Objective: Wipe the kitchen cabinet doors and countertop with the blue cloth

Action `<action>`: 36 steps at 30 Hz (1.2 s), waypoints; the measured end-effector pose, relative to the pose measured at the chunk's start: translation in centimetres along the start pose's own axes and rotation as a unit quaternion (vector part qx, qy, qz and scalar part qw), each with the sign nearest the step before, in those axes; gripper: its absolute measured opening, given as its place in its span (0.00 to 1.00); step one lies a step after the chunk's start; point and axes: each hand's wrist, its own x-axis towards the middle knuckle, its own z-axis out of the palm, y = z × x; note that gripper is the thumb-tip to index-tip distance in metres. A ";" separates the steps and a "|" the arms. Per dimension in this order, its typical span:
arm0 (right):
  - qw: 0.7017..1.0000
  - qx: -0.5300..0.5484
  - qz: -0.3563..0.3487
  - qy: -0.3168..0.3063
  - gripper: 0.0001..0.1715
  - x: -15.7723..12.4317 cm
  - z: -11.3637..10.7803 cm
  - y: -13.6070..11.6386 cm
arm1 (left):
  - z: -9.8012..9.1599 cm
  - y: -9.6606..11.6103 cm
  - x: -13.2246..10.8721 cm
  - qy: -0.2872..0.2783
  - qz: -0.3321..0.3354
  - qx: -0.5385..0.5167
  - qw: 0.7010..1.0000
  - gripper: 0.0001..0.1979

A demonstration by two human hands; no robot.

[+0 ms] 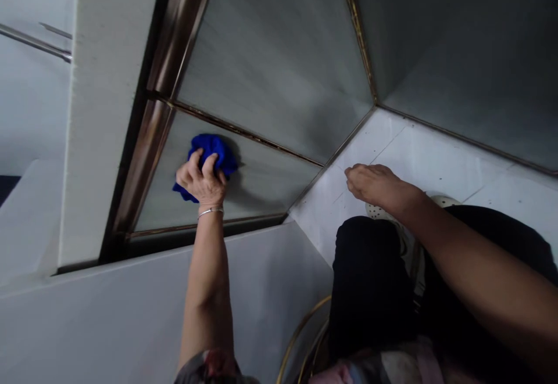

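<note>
My left hand (201,182), with a thin bracelet at the wrist, presses a bunched blue cloth (223,156) against a grey cabinet panel (270,169). Its fingers are bent into the cloth. The panel is edged with brownish, shiny metal trim (244,133). Over the white floor, in front of my knees, is my right hand (370,182). Its fingers are curled and held together, and nothing shows in them.
A pale countertop edge (104,111) runs down the left side. Larger grey panels (288,41) meet the tiled floor (410,140) at a corner. A white wall (131,314) and a yellowish hose (300,334) lie close to my dark-trousered legs (370,279).
</note>
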 end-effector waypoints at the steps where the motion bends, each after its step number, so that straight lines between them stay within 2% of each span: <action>1: 1.000 -0.001 0.001 -0.001 0.20 0.0 0.1 0.0 | 0.7 0.2 -0.1 -0.010 -0.016 -0.003 1.000 0.20; 3: 1.000 -0.006 0.002 0.009 0.19 -0.1 0.4 0.1 | 1.5 0.6 -0.1 -0.018 -0.052 -0.016 0.998 0.21; 6: 0.999 -0.026 -0.002 0.030 0.18 0.1 1.3 0.1 | 1.4 1.3 0.1 -0.038 -0.093 -0.050 0.994 0.23; 10: 0.998 -0.042 -0.019 0.032 0.16 1.0 3.2 -0.7 | 1.5 2.5 0.4 -0.059 -0.128 -0.096 0.985 0.21; 14: 0.994 -0.053 -0.069 0.059 0.15 1.8 5.1 -1.8 | 3.3 3.9 0.5 -0.056 -0.152 -0.129 0.978 0.19; 16: 0.993 -0.061 -0.075 0.062 0.15 2.0 5.5 -2.1 | 4.7 4.5 0.4 -0.073 -0.146 -0.161 0.973 0.19; 24: 0.997 -0.066 -0.018 0.031 0.18 1.4 3.7 -1.2 | 10.4 6.2 -2.4 -0.250 -0.072 -0.245 0.934 0.16; 27: 0.998 -0.050 -0.011 0.023 0.20 1.1 3.0 -0.5 | 11.6 6.6 -3.2 -0.264 -0.067 -0.236 0.933 0.17; 29: 0.999 -0.039 -0.013 0.013 0.21 0.9 2.4 -0.3 | 11.8 6.6 -3.3 -0.261 -0.047 -0.214 0.940 0.17; 31: 1.000 -0.028 -0.012 0.001 0.22 0.8 1.6 -0.4 | 11.6 6.4 -3.1 -0.273 0.004 -0.167 0.947 0.19; 33: 1.000 -0.016 -0.005 -0.017 0.22 0.7 0.8 -0.6 | 10.9 6.0 -2.8 -0.293 0.085 -0.074 0.950 0.20; 36: 1.000 0.004 0.002 -0.031 0.23 0.3 -0.2 -0.8 | 9.0 5.2 -2.7 -0.309 0.210 0.078 0.924 0.21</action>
